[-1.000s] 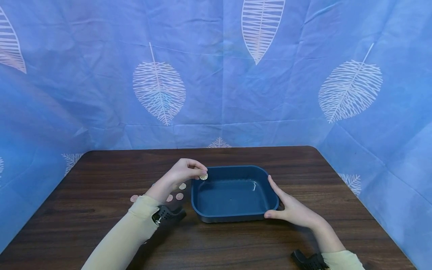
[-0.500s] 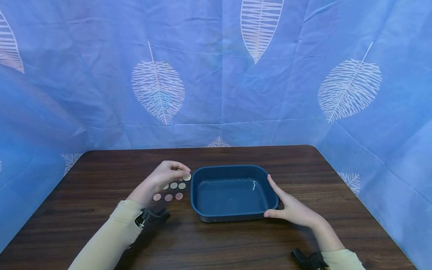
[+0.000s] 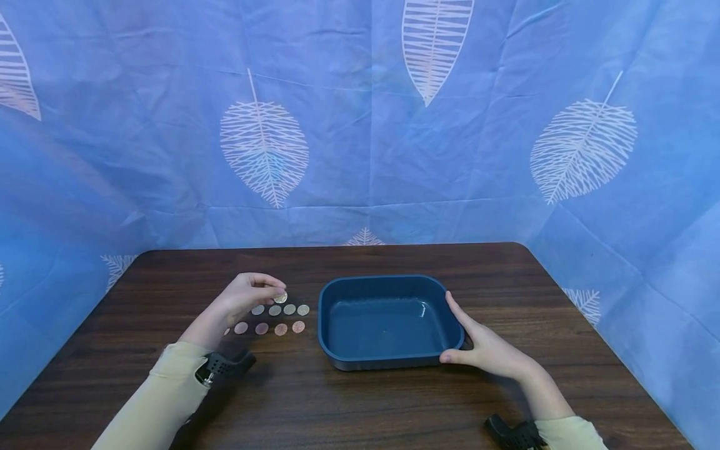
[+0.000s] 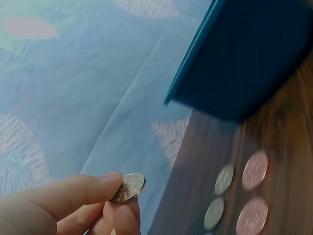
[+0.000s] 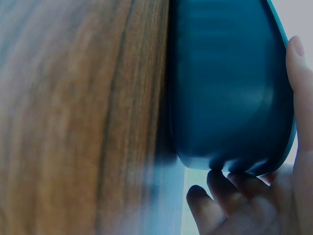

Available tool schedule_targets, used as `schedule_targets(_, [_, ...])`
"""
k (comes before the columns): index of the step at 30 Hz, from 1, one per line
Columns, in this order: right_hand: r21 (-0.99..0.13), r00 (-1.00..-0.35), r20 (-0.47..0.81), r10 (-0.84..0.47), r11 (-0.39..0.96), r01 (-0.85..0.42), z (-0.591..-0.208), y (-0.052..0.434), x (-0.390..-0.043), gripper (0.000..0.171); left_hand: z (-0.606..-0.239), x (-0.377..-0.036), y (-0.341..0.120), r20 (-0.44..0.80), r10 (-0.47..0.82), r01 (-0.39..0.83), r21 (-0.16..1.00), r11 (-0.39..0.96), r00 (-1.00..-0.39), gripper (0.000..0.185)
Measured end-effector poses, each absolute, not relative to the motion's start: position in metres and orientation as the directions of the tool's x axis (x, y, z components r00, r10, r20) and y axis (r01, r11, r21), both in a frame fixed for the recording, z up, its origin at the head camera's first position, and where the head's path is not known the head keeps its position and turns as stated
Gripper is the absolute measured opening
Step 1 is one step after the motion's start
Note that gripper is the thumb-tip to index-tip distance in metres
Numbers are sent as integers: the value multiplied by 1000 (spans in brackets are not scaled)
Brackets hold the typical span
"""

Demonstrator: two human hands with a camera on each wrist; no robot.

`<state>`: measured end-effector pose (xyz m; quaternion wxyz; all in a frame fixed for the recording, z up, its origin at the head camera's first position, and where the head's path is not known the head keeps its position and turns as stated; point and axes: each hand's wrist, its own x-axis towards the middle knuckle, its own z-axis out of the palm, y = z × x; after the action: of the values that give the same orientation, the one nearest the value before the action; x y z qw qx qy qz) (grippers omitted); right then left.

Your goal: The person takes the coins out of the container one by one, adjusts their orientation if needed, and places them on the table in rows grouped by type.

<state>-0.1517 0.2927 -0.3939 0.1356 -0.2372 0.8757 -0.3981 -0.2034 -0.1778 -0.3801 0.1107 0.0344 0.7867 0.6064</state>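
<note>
My left hand (image 3: 247,297) pinches a shiny silvery coin (image 4: 131,187) between thumb and fingertips, held above the left part of the table. Just below it lies a row of silver-coloured coins (image 3: 289,309). Nearer to me runs a second row of copper-coloured coins (image 3: 281,329), its left end partly hidden by the left wrist. A dark blue rectangular box (image 3: 388,360) stands right of both rows, its visible inside bare. At the box's right end my right hand (image 3: 489,347) holds on, thumb at the front corner and fingers around the far side.
The dark wooden table (image 3: 360,412) has rounded far corners. Behind it hangs a blue cloth (image 3: 349,144) with white leaf prints, which also runs along both sides. Each wrist carries a black strap (image 3: 230,364).
My left hand has moved left with the coin, from over the box's left rim to above the coin rows, uncovering more coins. The right hand and the box have stayed in place.
</note>
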Motion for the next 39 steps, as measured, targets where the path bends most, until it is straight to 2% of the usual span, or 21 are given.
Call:
schedule_targets(15, [-770, -852, -52, -521, 564, -298, -393, 292, -151, 102, -397, -199, -225, -159, 54, -132, 933, 335, -986, 37])
schedule_targets(25, [-770, -852, -53, -520, 564, -297, -391, 290, -151, 101, -403, -198, -240, -183, 0, -169, 908, 384, -983, 30])
schedule_targets(39, [-764, -853, -46, -521, 568, -305, -392, 291, -151, 101, -411, -195, -240, -110, -77, -134, 784, 606, -991, 18])
